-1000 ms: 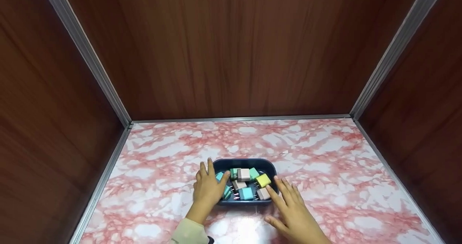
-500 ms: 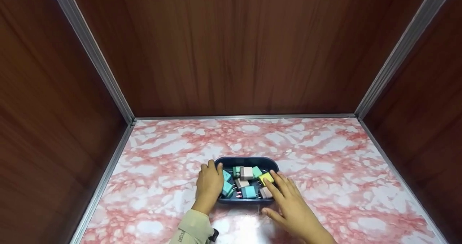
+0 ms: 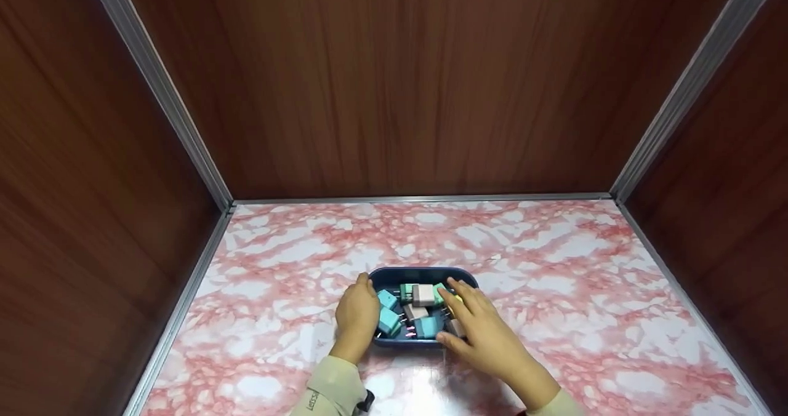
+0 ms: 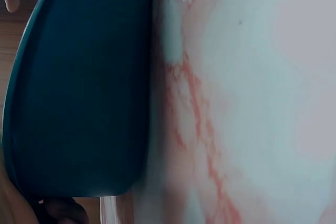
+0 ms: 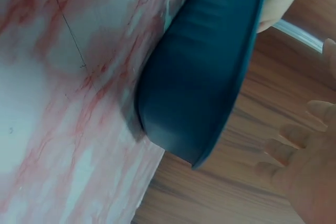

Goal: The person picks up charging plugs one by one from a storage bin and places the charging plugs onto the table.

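At the bin's nine o'clock side, the left hand [image 3: 358,310] has just rotated so that its fingers slip from sight behind its back; it rests against the wall, though whether it grips cannot be told. The dark blue bin [image 3: 425,343] stands toward six o'clock on the marbled tabletop [image 3: 277,299]. Inside it, pronged blocks, seemingly plugs, lie jumbled: a light blue plug [image 3: 386,299] at nine o'clock, a pale pink plug [image 3: 423,295] toward twelve, a teal plug [image 3: 428,327] at six. At three o'clock, the right hand [image 3: 489,337] has come in over the rim, fingers loosely spread, grasping nothing. With one hand at the bin's side and the other above its contents, the right-end plugs seem within reach.

A second ago, the left thumb reached over the contents and the right hand lay mostly outside the bin; the yellow plug [image 3: 457,298], then in plain view at two o'clock, is now partly covered by fingers.
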Action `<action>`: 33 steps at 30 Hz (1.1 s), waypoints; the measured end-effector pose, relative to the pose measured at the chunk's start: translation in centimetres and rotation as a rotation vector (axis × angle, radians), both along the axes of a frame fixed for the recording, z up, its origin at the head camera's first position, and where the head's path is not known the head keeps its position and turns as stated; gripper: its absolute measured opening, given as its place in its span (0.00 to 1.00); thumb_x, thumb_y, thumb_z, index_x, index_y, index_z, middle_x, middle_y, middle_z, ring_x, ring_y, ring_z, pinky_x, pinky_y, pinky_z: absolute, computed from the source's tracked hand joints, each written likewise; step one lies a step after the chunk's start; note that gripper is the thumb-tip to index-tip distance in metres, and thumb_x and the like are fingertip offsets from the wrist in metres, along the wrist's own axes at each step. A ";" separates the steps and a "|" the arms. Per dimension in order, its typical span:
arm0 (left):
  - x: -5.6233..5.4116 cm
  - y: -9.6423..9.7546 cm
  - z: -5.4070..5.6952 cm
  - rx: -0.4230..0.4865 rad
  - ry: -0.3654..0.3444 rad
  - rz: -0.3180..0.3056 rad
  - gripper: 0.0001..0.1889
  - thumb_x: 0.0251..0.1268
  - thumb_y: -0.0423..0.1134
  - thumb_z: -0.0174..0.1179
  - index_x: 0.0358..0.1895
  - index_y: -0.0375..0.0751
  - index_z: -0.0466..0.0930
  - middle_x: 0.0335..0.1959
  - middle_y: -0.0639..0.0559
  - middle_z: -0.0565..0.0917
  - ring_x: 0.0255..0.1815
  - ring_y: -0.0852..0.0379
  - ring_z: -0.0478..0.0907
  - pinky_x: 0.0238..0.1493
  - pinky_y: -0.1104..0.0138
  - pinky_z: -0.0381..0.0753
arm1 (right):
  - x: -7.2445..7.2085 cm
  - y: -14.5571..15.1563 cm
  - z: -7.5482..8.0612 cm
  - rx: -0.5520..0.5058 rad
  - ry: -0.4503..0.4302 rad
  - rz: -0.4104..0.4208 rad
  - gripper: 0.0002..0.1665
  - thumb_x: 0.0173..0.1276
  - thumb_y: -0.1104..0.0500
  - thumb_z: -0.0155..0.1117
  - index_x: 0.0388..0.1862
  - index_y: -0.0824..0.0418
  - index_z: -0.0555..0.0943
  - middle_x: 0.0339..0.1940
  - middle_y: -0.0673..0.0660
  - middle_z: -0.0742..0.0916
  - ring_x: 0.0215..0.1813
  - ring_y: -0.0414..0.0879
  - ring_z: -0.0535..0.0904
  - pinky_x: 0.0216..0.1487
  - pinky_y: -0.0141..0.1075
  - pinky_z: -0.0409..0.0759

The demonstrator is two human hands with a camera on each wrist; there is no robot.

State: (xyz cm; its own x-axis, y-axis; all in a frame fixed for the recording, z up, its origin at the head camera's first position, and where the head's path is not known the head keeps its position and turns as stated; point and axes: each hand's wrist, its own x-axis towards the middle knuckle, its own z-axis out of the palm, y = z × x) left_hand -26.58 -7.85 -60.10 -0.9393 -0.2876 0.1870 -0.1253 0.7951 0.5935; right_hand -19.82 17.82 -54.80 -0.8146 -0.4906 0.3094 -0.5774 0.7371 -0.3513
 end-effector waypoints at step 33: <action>0.0 0.1 -0.1 -0.022 -0.010 0.039 0.17 0.79 0.44 0.50 0.63 0.53 0.82 0.38 0.42 0.90 0.37 0.41 0.87 0.31 0.46 0.80 | -6.5 -4.4 -0.4 0.103 -0.068 -0.002 0.45 0.66 0.46 0.73 0.77 0.60 0.68 0.73 0.62 0.75 0.73 0.60 0.71 0.73 0.55 0.67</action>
